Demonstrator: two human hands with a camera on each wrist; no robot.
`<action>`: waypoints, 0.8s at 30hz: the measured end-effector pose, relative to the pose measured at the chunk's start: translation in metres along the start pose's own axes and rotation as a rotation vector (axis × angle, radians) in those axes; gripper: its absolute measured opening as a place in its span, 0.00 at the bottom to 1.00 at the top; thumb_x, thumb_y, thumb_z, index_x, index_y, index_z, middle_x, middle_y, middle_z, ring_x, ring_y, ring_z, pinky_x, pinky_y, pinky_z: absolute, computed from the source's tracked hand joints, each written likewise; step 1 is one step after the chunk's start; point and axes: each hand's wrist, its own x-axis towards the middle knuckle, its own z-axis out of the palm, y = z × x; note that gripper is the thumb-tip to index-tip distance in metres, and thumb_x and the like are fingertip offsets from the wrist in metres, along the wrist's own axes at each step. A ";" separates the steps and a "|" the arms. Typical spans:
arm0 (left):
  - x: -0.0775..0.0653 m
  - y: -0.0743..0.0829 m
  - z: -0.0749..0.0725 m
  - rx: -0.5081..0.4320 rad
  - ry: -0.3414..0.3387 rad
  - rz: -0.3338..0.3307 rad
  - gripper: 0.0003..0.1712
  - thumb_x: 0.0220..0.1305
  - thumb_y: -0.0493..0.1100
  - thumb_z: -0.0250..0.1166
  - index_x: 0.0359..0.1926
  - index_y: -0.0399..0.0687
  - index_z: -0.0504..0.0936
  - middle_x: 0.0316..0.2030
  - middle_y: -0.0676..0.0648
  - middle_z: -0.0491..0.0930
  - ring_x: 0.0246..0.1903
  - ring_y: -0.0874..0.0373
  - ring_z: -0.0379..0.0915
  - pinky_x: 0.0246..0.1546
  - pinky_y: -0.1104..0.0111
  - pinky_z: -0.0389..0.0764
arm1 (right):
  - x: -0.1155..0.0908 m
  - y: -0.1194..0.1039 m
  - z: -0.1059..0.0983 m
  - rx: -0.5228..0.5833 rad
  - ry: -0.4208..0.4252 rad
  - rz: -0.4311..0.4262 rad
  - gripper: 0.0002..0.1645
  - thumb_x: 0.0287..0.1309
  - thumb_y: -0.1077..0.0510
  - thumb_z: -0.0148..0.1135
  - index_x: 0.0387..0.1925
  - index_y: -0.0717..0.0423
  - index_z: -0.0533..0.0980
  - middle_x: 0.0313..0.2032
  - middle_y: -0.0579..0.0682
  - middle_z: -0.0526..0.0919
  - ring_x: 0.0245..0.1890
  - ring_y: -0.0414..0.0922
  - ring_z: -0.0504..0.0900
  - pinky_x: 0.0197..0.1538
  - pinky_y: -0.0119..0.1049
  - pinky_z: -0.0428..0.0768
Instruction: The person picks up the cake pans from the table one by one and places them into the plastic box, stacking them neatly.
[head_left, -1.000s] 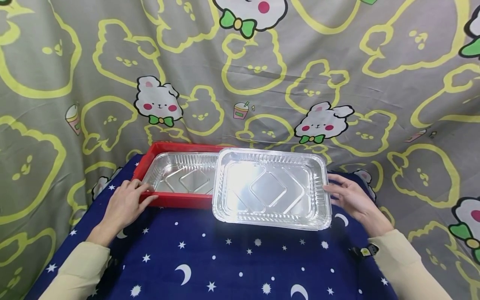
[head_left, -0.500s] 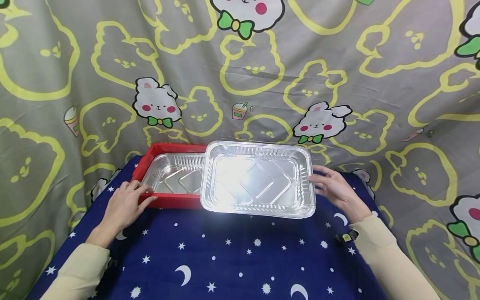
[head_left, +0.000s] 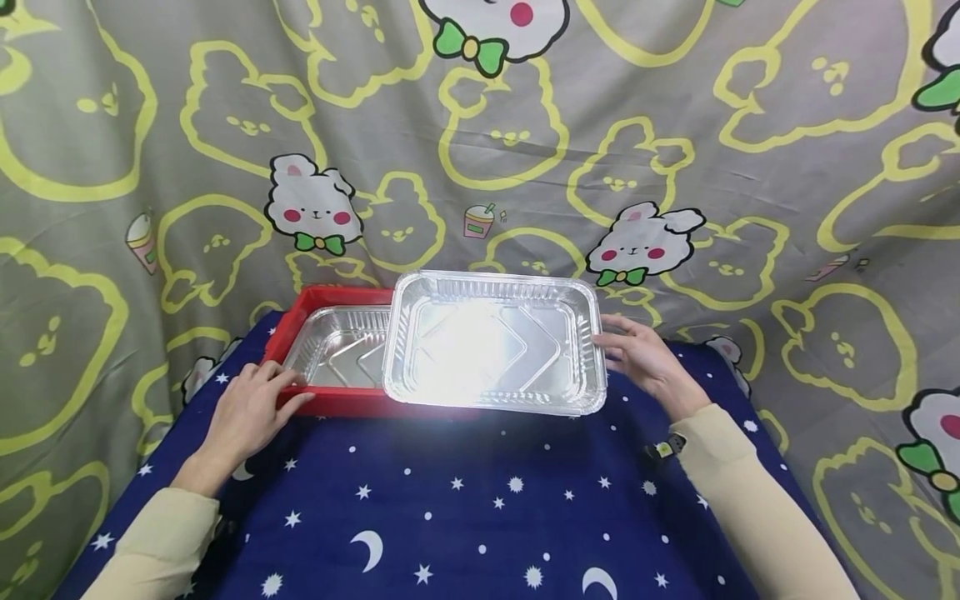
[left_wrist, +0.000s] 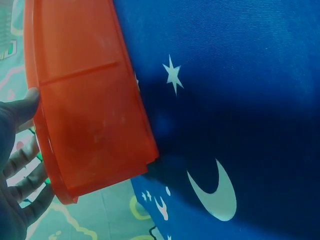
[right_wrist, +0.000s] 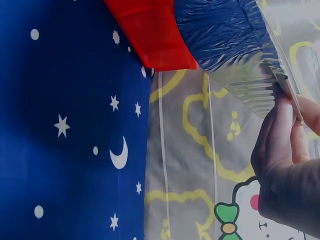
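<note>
At the back left of the table stands a red plastic bin (head_left: 341, 402). Inside it lies a rectangular foil tray (head_left: 341, 360), its right part hidden. My left hand (head_left: 247, 406) holds the bin's front left corner, the thumb at the rim in the left wrist view. My right hand (head_left: 647, 360) pinches the right rim of a second foil tray (head_left: 536, 346), thumb on top and fingers underneath. This tray is raised and overlaps the bin's right part, tilted so its inside faces me. In the right wrist view its foil underside (right_wrist: 225, 35) shows beside the bin's red end.
A dark blue cloth (head_left: 420, 533) with white stars and moons covers the table. Behind it and at both sides hangs a grey curtain (head_left: 405, 92) with cartoon bears and rabbits, close to the bin's back.
My right hand has carried the raised foil tray left and slightly up, so it covers more of the red bin. My left hand has stayed at the bin's corner.
</note>
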 end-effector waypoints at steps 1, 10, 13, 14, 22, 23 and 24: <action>0.000 0.000 0.000 0.000 0.000 0.000 0.15 0.58 0.50 0.79 0.41 0.49 0.89 0.39 0.39 0.82 0.40 0.39 0.72 0.39 0.46 0.75 | 0.001 0.000 0.001 -0.001 0.005 0.000 0.24 0.71 0.65 0.64 0.64 0.50 0.70 0.40 0.38 0.89 0.40 0.35 0.90 0.45 0.32 0.88; -0.001 0.002 -0.001 -0.004 -0.010 -0.012 0.14 0.59 0.49 0.78 0.42 0.48 0.88 0.40 0.38 0.82 0.42 0.38 0.72 0.41 0.45 0.76 | 0.019 0.001 0.014 0.007 0.016 0.011 0.34 0.72 0.66 0.62 0.74 0.57 0.63 0.39 0.38 0.89 0.39 0.36 0.90 0.45 0.32 0.88; -0.001 0.001 -0.001 -0.003 -0.005 -0.008 0.14 0.59 0.50 0.78 0.41 0.47 0.88 0.39 0.38 0.82 0.42 0.38 0.72 0.41 0.45 0.76 | 0.025 0.001 0.020 0.039 0.011 0.018 0.33 0.72 0.67 0.61 0.74 0.57 0.63 0.38 0.40 0.89 0.38 0.37 0.90 0.44 0.32 0.88; 0.000 0.001 -0.001 -0.004 -0.005 -0.008 0.15 0.59 0.50 0.78 0.41 0.47 0.88 0.39 0.38 0.82 0.42 0.38 0.72 0.41 0.45 0.76 | 0.027 0.000 0.021 0.046 0.010 0.018 0.34 0.72 0.68 0.61 0.75 0.57 0.63 0.38 0.40 0.89 0.38 0.37 0.90 0.44 0.32 0.88; -0.001 0.000 0.001 0.002 0.011 0.006 0.14 0.58 0.50 0.79 0.40 0.48 0.88 0.38 0.39 0.82 0.40 0.38 0.72 0.39 0.46 0.75 | 0.041 -0.003 0.039 0.018 0.024 0.030 0.37 0.72 0.67 0.61 0.78 0.58 0.62 0.38 0.39 0.89 0.39 0.36 0.90 0.43 0.32 0.87; -0.001 0.000 0.001 0.002 0.011 0.007 0.14 0.58 0.50 0.78 0.40 0.48 0.88 0.38 0.39 0.82 0.40 0.38 0.72 0.38 0.46 0.75 | 0.043 -0.003 0.041 0.016 0.027 0.033 0.37 0.72 0.67 0.62 0.78 0.58 0.62 0.38 0.39 0.88 0.38 0.36 0.89 0.43 0.32 0.87; -0.001 0.000 0.001 0.002 0.010 0.005 0.14 0.58 0.50 0.78 0.40 0.48 0.88 0.38 0.39 0.82 0.40 0.38 0.72 0.38 0.46 0.75 | 0.044 -0.003 0.043 0.014 0.027 0.034 0.38 0.72 0.67 0.62 0.78 0.58 0.61 0.38 0.39 0.88 0.38 0.36 0.89 0.43 0.32 0.87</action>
